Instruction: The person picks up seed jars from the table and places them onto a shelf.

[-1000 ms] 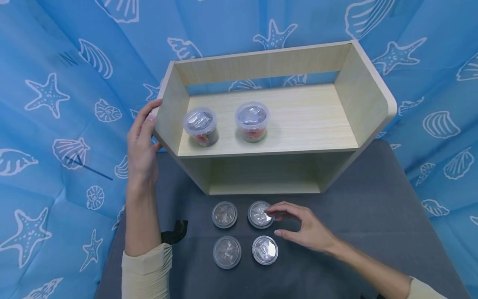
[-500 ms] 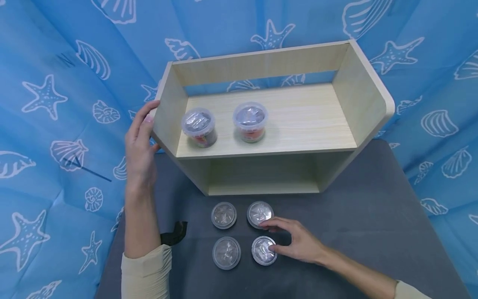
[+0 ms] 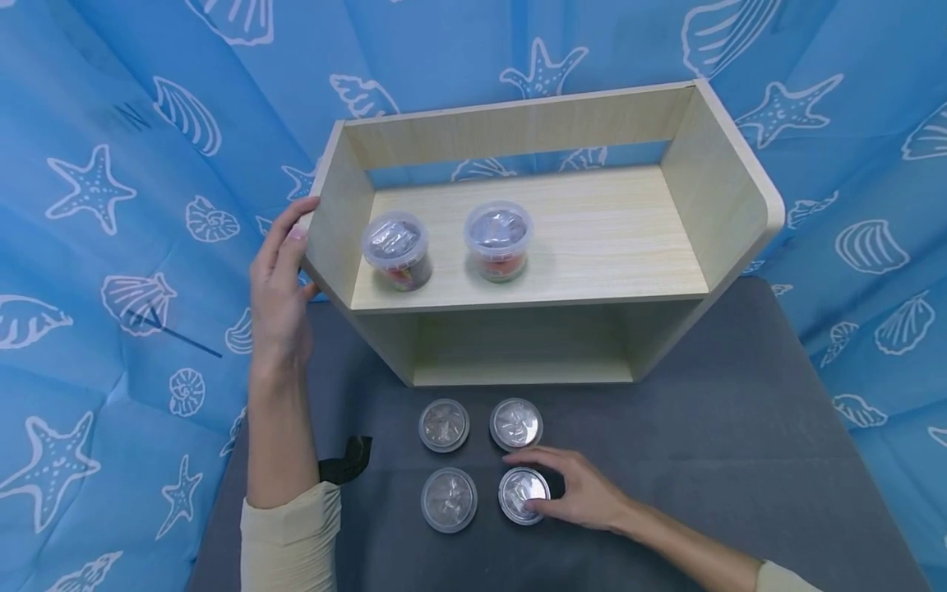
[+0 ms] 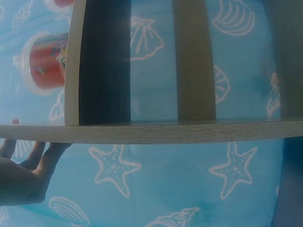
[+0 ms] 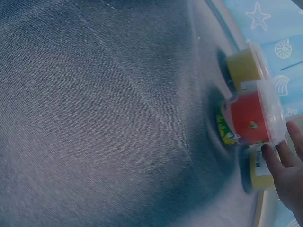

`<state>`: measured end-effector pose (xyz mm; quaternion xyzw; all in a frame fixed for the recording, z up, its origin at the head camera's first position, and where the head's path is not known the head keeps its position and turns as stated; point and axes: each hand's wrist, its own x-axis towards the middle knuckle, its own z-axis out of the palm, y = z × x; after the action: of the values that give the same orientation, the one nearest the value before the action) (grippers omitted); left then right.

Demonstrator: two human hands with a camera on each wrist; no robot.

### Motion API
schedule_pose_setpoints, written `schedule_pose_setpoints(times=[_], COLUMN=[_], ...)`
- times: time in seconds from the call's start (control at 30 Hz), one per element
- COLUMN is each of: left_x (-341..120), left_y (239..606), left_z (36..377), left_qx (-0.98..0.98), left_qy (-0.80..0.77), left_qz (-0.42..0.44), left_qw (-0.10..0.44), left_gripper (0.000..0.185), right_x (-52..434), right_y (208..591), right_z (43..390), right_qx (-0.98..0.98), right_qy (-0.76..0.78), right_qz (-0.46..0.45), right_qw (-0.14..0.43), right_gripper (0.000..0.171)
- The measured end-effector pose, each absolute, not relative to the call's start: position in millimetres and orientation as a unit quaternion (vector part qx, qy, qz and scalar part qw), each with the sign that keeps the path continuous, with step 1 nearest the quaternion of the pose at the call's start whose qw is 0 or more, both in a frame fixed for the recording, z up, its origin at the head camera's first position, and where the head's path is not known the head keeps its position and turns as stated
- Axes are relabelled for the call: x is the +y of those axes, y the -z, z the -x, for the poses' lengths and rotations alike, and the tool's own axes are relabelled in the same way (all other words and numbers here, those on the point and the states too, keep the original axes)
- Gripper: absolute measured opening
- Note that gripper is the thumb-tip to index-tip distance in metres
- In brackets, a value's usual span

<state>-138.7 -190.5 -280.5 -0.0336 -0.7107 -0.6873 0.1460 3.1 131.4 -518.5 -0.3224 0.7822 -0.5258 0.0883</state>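
At five o'clock in the head view, on the dark grey counter (image 3: 710, 411): a red tub (image 3: 518, 492) with a clear lid, directly under the right hand (image 3: 573, 491). Thumb over the lid, fingers spread wide toward the tub's twelve o'clock edge; hard to tell how firm any contact. Around that tub, three more lidded ones: a back tub (image 3: 513, 423) at twelve o'clock, a side tub (image 3: 449, 500) at nine, and a diagonal tub (image 3: 444, 425) between ten and eleven. Yellow sides on two of these in the right wrist view.

At nine o'clock, the left hand (image 3: 279, 275), with fingers bent at the edge of the wooden shelf unit (image 3: 614, 226), holding its left side panel. Upright on its upper board: a corner tub (image 3: 395, 242) at ten o'clock, near that panel, and a middle tub (image 3: 499, 230) at one, apart from it. Beyond, at twelve, a blue curtain (image 3: 459, 49) with white shells and starfish.
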Motion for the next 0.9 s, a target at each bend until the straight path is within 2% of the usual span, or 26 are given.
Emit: schedule_pose_setpoints(times=[0.37,0.9], left_x=[-190.2,-188.9], left_y=[280.3,279.4], left_z=[138.8,138.8], left_qx=[-0.712,-0.713], left_qy=[0.686,0.685], left_qz=[0.030,0.025], left_qw=[0.145,0.145], left_gripper=[0.037,0.036], right_x=[129.6,124.0], right_y=[533.0,550.9], right_z=[-6.9,-9.7], right_qx=[0.791,0.793], right_qy=[0.504,0.472], right_qz=[0.326,0.371], right_qw=[0.120,0.107], right_gripper=[0.064,0.085])
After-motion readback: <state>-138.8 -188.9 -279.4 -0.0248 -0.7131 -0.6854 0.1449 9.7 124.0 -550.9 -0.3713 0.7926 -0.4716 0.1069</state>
